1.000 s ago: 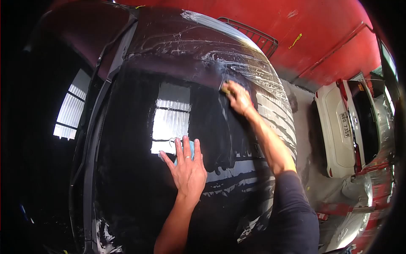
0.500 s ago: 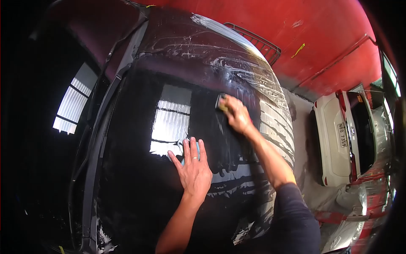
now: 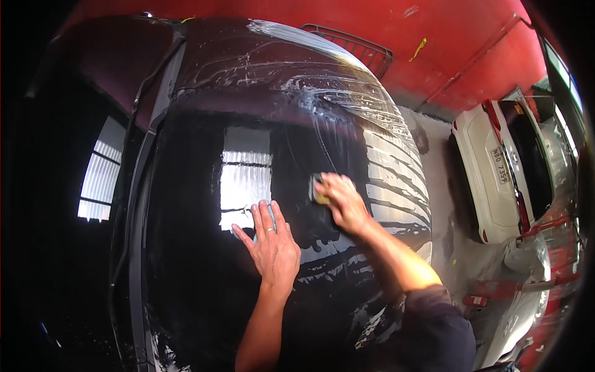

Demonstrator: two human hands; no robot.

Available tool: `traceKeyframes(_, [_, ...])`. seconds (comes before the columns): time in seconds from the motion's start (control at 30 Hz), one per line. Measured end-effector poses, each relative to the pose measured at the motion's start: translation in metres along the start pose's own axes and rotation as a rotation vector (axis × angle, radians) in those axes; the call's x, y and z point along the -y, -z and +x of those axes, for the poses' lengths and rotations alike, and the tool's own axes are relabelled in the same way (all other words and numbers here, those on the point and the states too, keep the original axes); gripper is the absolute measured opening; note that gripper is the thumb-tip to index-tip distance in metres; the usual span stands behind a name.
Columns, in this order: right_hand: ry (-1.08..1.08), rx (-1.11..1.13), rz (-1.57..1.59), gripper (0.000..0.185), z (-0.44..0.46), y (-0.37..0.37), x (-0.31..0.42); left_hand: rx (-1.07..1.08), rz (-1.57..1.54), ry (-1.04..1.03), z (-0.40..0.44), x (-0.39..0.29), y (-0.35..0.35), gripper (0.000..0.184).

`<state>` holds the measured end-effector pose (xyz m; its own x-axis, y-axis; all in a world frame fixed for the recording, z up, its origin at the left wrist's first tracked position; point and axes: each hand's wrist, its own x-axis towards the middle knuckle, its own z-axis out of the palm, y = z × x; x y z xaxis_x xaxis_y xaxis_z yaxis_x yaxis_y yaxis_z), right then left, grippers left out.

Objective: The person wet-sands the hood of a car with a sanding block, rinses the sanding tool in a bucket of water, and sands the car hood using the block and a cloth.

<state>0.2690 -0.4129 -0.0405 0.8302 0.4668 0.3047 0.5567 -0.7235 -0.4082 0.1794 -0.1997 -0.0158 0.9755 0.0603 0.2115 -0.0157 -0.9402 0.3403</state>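
A dark, glossy car hood (image 3: 204, 273) fills the middle, wet with streaky suds toward its curved front edge. My left hand (image 3: 274, 248) lies on it with fingers spread, a ring on one finger, pressing a light blue cloth (image 3: 273, 217) that shows between and beside the fingers. To its right, my right hand (image 3: 341, 199) grips a small yellowish pad (image 3: 321, 193) with a dark and grey face against the hood. Whitish streaks (image 3: 316, 108) lie above the right hand.
The windshield (image 3: 74, 260) and black cowl trim (image 3: 141, 186) run along the left. A red wall (image 3: 458, 37) and a dark metal grate (image 3: 353, 46) stand beyond the hood. At the right is a white car (image 3: 486, 173), with a silver object below it.
My right hand has moved down across the hood with the pad, nearer to my left hand. The left hand stays on the cloth at about the same place. The view has shifted slightly.
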Motion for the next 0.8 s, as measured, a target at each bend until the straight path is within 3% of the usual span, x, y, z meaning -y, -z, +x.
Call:
traceKeyframes(0.1, [-0.043, 0.065, -0.007, 0.050, -0.095, 0.022, 0.013, 0.028, 0.030, 0.004, 0.000, -0.002, 0.001, 0.054])
traceKeyframes(0.17, [-0.061, -0.048, 0.002, 0.047, -0.047, 0.021, -0.039, 0.027, 0.043, -0.022, 0.001, -0.003, -0.003, 0.053])
traceKeyframes(0.23, [-0.144, -0.297, -0.090, 0.033, 0.039, -0.002, -0.145, 0.047, 0.067, 0.002, -0.001, -0.002, -0.002, 0.053])
traceKeyframes(0.3, [-0.464, -0.064, 0.061, 0.029, 0.118, 0.025, -0.165, 0.059, 0.075, 0.015, -0.003, -0.003, -0.005, 0.052])
traceKeyframes(0.33, [-0.488, -0.067, 0.075, 0.030, 0.127, 0.021, -0.174, 0.030, 0.089, -0.009, -0.002, 0.000, -0.007, 0.050])
traceKeyframes(0.37, [-0.493, -0.062, 0.076, 0.030, 0.110, 0.016, -0.174, -0.004, 0.098, -0.035, -0.002, 0.000, -0.007, 0.049])
traceKeyframes(0.43, [-0.133, -0.188, -0.059, 0.033, 0.048, 0.009, -0.159, 0.020, 0.098, -0.039, 0.001, -0.003, -0.002, 0.050])
traceKeyframes(0.5, [-0.155, -0.030, -0.049, 0.042, -0.036, 0.032, -0.093, 0.057, 0.090, -0.021, 0.000, -0.002, -0.001, 0.050])
traceKeyframes(0.57, [-0.206, 0.032, -0.110, 0.050, -0.064, 0.038, -0.078, 0.071, 0.105, -0.014, 0.000, -0.003, -0.001, 0.050])
traceKeyframes(0.6, [-0.103, 0.010, -0.178, 0.053, -0.049, 0.037, -0.101, 0.057, 0.110, -0.014, 0.005, -0.003, -0.001, 0.050])
traceKeyframes(0.67, [-0.291, -0.050, -0.074, 0.038, 0.024, 0.020, -0.166, 0.062, 0.086, -0.009, 0.000, -0.004, -0.001, 0.050])
traceKeyframes(0.7, [-0.230, -0.163, 0.121, 0.038, 0.061, 0.000, -0.214, 0.064, 0.094, 0.008, 0.001, -0.004, -0.002, 0.050])
traceKeyframes(0.73, [-0.356, -0.173, 0.029, 0.037, 0.094, 0.009, -0.208, 0.075, 0.115, -0.001, 0.000, -0.004, -0.001, 0.050])
traceKeyframes(0.8, [-0.319, -0.174, 0.095, 0.038, 0.097, 0.012, -0.207, 0.056, 0.122, -0.022, 0.000, -0.003, -0.002, 0.051])
